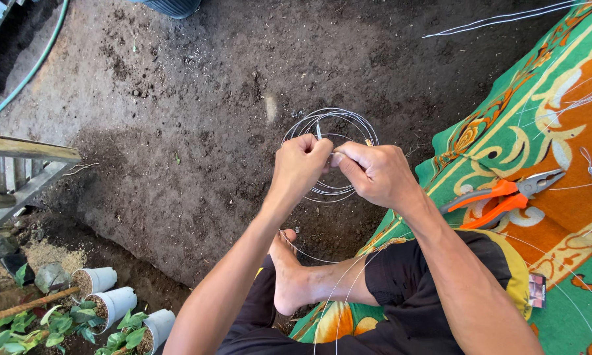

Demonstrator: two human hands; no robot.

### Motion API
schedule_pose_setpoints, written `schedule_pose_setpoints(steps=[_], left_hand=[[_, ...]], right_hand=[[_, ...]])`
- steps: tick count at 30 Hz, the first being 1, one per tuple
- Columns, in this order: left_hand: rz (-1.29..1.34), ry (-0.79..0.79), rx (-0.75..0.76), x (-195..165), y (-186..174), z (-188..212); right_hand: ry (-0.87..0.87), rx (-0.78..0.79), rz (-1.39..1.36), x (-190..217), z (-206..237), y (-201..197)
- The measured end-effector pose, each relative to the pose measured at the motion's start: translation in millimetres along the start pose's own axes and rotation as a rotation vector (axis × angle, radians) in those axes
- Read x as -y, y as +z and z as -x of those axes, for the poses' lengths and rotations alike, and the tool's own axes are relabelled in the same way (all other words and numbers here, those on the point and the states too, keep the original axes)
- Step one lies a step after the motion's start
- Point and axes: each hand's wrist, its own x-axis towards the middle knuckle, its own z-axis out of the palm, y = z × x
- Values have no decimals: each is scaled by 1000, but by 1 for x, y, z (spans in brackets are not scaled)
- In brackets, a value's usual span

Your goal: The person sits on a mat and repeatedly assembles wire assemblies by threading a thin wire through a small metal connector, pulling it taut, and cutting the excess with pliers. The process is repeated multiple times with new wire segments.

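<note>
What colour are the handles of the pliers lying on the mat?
Orange, on the pliers; the head view shows them clearly on the patterned mat.

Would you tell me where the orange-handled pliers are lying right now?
In the head view, the orange-handled pliers lie on the patterned mat at the right, just beyond the right hand and forearm, with their grey jaws pointing to the upper right.

Bright daylight, soft shadows, sharp focus, perhaps slight wide-angle edge distortion
</note>
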Motion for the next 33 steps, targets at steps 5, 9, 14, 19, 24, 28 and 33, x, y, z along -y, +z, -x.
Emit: schedule_pose_setpoints(steps=[5, 9, 14, 19, 24, 28, 33], left_hand=[[333, 289, 147, 1, -16, 2], [2, 681, 1, -6, -32, 16], [-275, 960, -30, -19, -41, 18], [-418, 1010, -37, -16, -44, 16], [-583, 895, 16, -12, -43, 12], [-265, 778, 59, -10, -46, 10], [-26, 634, 43, -6, -43, 11]], right_hand=[[47, -18, -168, 0, -2, -6], [117, 1, -255, -1, -4, -12], [180, 24, -248, 1, -4, -14], [161, 21, -228, 1, -4, -12], [109, 35, -203, 0, -4, -10], [201, 60, -278, 1, -6, -12], [255, 53, -375, 2, -7, -10]])
